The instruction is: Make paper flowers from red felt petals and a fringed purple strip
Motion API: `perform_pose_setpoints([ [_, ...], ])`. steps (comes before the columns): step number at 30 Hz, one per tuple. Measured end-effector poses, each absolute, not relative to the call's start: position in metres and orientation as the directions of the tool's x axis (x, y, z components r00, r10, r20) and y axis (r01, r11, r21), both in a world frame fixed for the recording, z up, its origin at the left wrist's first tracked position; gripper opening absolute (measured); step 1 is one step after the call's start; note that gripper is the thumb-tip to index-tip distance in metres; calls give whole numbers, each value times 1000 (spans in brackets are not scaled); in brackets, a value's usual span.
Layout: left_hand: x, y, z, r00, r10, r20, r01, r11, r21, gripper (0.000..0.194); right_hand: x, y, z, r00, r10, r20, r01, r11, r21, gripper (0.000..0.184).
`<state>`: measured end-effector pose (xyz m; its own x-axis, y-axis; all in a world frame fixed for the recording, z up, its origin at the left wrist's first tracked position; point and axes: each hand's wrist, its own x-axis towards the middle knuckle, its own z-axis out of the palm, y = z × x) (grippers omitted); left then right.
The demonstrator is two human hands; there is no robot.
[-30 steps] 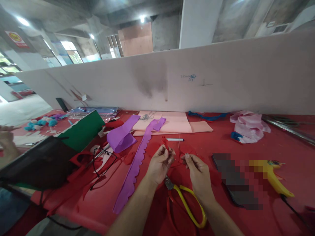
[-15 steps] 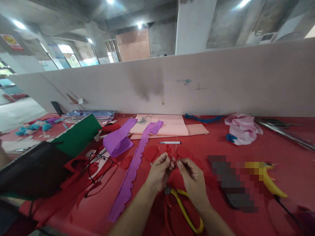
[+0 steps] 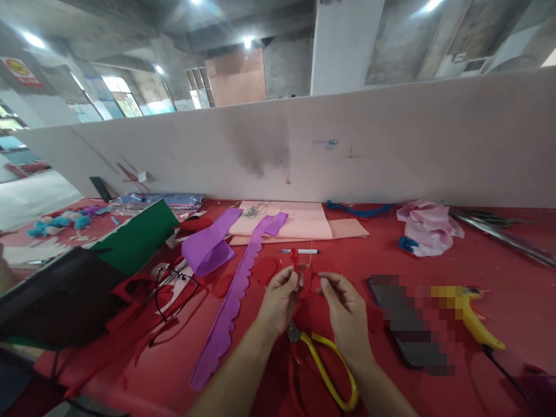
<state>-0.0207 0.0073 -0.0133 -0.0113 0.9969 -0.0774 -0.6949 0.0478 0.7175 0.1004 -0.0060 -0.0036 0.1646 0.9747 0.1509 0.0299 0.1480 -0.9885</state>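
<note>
A small rolled piece of red fabric stands up from the fingertips of my left hand, which pinches it. My right hand is closed just to the right, its thumb and forefinger pinching what looks like the loose end of the same red fabric. The detail between the hands blends into the red table. Below them lies a pair of cutters with one yellow and one red handle. A white pen rests just beyond my fingers, and flat red cut-outs lie around them.
A scalloped purple strip, folded purple fabric and eyeglasses lie left. Peach sheets are behind. A blurred dark phone-like object, yellow glue gun and metal rod lie right. A white partition stands at the back.
My hands have drawn a little apart, the right one moving rightward. The red roll in my left hand has risen slightly and now overlaps the pen.
</note>
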Motion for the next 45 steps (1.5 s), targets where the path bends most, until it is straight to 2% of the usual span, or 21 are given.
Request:
perform_pose_setpoints([
  [3, -26, 11, -17, -102, 994, -50, -603, -22, 797, 30, 100, -6, -4, 165, 977, 138, 25, 136, -990, 22],
  [6, -33, 15, -16, -192, 981, 28, -381, -101, 919, 18, 99, -5, -5, 148, 981, 127, 35, 123, -992, 21],
  [8, -36, 16, -14, -213, 975, 60, -291, -123, 949, 11, 98, -4, -6, 142, 982, 127, 34, 123, -992, 21],
  [15, -30, 10, -8, -171, 983, 64, -233, -103, 967, 8, 99, -2, -10, 124, 986, 115, 46, 110, -993, 24],
  [18, -25, 8, -11, -189, 980, 68, -309, -125, 943, 4, 99, 0, -12, 100, 986, 133, 56, 127, -990, 23],
  [21, -20, 6, -16, -137, 990, -38, -547, -43, 836, 14, 97, 0, -12, -19, 987, 159, 75, 160, -984, 28],
  [23, -17, 5, -17, -68, 992, -109, -642, 41, 765, 21, 94, -1, -12, -80, 982, 172, 96, 179, -979, 32],
  [29, -15, 2, -12, 84, 971, -225, -770, 206, 604, 28, 94, -2, -16, -61, 988, 140, 97, 145, -985, 27],
  [35, -25, 9, -12, -51, 971, -234, -771, 111, 627, 33, 96, 1, -19, -17, 994, 110, 121, 112, -986, 26],
  [39, -28, 10, -11, -62, 960, -273, -748, 137, 649, 34, 96, 0, -19, -28, 996, 85, 118, 87, -989, 27],
  [45, -27, 7, -6, -3, 959, -284, -720, 195, 666, 29, 93, 0, -17, -75, 997, 28, -52, 24, -998, 23],
])
